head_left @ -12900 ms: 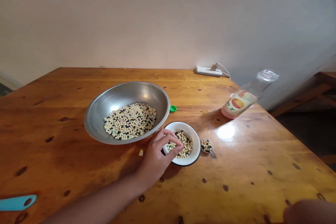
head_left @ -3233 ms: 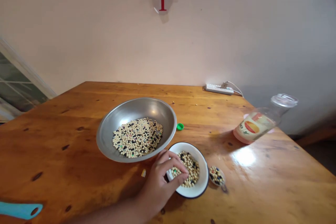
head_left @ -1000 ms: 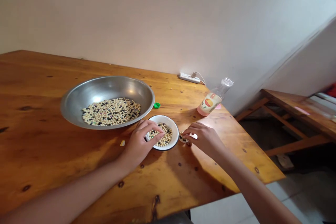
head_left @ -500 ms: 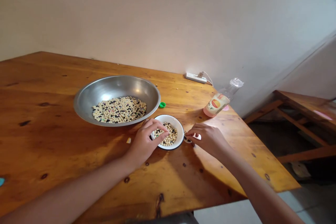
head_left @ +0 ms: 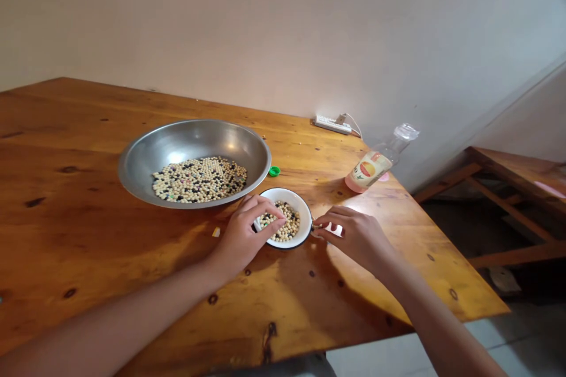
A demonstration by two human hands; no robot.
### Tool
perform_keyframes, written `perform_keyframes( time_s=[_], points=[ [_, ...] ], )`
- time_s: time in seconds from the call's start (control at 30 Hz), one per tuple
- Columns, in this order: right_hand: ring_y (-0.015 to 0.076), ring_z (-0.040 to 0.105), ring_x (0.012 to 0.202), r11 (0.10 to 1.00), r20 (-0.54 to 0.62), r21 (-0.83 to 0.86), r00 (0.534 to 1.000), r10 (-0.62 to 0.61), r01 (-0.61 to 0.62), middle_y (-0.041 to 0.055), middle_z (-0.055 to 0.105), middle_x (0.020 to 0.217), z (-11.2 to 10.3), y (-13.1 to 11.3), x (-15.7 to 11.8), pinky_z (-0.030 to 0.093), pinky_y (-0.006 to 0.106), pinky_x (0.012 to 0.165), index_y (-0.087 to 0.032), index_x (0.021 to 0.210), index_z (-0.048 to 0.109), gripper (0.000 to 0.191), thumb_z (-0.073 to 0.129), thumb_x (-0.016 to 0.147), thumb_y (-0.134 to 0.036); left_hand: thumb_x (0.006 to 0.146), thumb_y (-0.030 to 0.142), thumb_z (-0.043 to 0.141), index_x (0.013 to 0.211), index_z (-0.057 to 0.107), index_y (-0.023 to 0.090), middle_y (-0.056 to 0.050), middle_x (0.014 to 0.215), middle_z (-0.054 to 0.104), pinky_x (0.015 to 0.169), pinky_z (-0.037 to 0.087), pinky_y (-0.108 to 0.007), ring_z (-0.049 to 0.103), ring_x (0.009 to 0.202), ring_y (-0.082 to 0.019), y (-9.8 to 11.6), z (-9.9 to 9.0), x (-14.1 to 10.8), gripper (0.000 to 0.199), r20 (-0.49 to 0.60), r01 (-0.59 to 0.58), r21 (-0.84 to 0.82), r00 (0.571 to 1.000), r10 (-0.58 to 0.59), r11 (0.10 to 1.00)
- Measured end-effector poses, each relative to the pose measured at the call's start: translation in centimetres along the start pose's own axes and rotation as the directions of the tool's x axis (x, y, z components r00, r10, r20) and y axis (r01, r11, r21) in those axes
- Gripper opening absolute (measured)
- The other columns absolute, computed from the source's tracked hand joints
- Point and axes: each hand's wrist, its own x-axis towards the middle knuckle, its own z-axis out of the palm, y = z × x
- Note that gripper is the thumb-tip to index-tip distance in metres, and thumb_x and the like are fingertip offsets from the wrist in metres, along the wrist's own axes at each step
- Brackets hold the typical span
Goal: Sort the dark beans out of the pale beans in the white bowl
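Observation:
A white bowl (head_left: 304,206) with a dark rim holds pale and black beads. Over its left side is my left hand (head_left: 248,235), thumb and forefinger pinched together; whatever lies between the tips is too small to make out. Just right of the bowl, my right hand (head_left: 351,230) pinches above a small white lid-like piece, partly hidden by the fingers; something tiny and dark shows at the fingertips. Behind and left stands a wide steel basin (head_left: 150,147) with many pale, black and a few coloured beads.
A clear bottle (head_left: 369,169) with pink contents stands at the back right. A green cap (head_left: 275,171) lies beside the basin. A power strip (head_left: 332,124) is by the wall. A yellow-white scrap (head_left: 216,232) lies left of my left hand.
The view has shifted slightly. My right hand's fingertips have closed somewhat over the small piece beside the bowl, covering more of it. My left hand keeps its pinch over the bowl.

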Motion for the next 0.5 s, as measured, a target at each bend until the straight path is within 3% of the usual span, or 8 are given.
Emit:
perform_keyframes(
  time_s=[0.3, 0.5],
  points=[
    [0.0141, 0.061, 0.071, 0.996, 0.007, -0.088, 1.000, 0.019, -0.019, -0.0009, 0.067, 0.077, 0.47, -0.83, -0.44, 0.036, 0.023, 0.056, -0.025, 0.078, 0.069, 0.009, 0.062, 0.081, -0.030, 0.083, 0.028, 0.058, 0.077, 0.064, 0.021, -0.001, 0.087, 0.059, 0.087, 0.040, -0.030, 0.056, 0.091, -0.017, 0.03, -0.03, 0.01, 0.011, -0.007, -0.007, 0.007, 1.000, 0.007, 1.000],
    [0.0129, 0.060, 0.065, 0.999, -0.043, -0.001, 0.998, 0.045, -0.045, 0.0002, 0.066, 0.074, 0.56, -0.22, -0.48, 0.040, 0.023, 0.054, -0.024, 0.075, 0.069, 0.011, 0.059, 0.081, -0.026, 0.083, 0.027, 0.058, 0.077, 0.063, 0.021, -0.002, 0.087, 0.059, 0.086, 0.041, -0.031, 0.055, 0.090, -0.018, -0.07, 0.04, 0.04, 0.011, -0.014, -0.021, 0.009, 1.000, 0.021, 1.000]
  ],
)
